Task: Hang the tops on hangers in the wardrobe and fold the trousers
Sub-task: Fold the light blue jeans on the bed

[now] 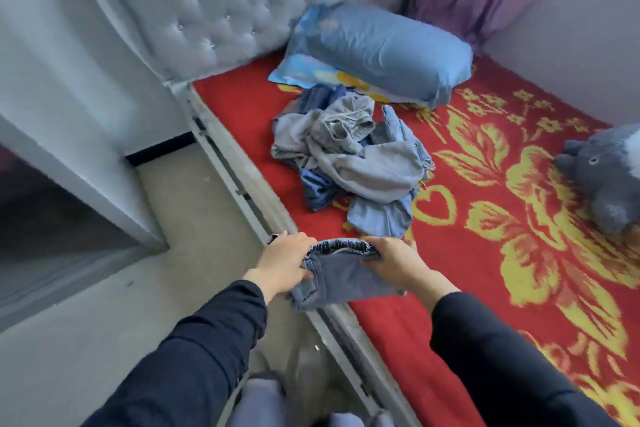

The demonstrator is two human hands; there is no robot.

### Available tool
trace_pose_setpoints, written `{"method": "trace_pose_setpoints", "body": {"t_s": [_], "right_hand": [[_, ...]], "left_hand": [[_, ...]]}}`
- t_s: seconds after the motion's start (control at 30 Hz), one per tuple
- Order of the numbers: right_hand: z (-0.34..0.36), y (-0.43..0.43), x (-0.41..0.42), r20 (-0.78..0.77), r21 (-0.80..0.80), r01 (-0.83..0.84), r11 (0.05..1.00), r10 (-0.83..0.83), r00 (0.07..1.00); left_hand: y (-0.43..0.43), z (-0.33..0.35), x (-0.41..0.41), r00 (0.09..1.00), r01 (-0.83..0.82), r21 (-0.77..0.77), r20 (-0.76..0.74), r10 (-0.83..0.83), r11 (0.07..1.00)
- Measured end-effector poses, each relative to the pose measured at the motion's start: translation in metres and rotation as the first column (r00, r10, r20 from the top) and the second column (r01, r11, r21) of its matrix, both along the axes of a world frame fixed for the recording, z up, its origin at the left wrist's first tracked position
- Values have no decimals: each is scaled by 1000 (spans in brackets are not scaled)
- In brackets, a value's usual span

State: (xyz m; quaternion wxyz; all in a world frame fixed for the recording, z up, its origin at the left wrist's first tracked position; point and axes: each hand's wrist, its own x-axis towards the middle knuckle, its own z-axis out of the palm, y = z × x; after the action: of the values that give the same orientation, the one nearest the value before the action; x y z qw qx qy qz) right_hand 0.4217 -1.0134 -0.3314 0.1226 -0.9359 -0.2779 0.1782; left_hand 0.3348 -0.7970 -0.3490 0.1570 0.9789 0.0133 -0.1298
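A folded pair of blue denim trousers (pixel 341 276) with an elastic waistband lies at the near edge of the bed. My left hand (pixel 285 262) grips its left end and my right hand (pixel 398 263) grips its right end, fingers curled over the waistband. Beyond them a loose pile of clothes (pixel 349 152) lies on the red bedspread (pixel 485 218): grey and light blue garments tangled with a dark blue one. No hangers or wardrobe rail are in view.
A blue pillow (pixel 377 48) leans against the tufted grey headboard (pixel 197 10). A grey plush toy (pixel 602 177) sits at the right. The bed frame edge (pixel 239 184) runs diagonally beside beige floor (pixel 104 305). A dark opening (pixel 45 215) lies at the left.
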Motion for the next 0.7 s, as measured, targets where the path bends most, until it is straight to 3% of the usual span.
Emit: {"method": "trace_pose_setpoints", "body": {"t_s": [0.2,0.4,0.7], "right_hand": [[10,171,-51,7,-24,-295,955,296,955],[17,374,-121,-58,-24,-549,835,547,835],[29,621,-242,-28,-76,-762,643,762,647]], "left_hand": [[149,13,-100,979,-206,25,13,206,978],[310,13,-219,898,-439,25,-6,439,898],[505,25,-370,765,-642,106,35,643,759]]}}
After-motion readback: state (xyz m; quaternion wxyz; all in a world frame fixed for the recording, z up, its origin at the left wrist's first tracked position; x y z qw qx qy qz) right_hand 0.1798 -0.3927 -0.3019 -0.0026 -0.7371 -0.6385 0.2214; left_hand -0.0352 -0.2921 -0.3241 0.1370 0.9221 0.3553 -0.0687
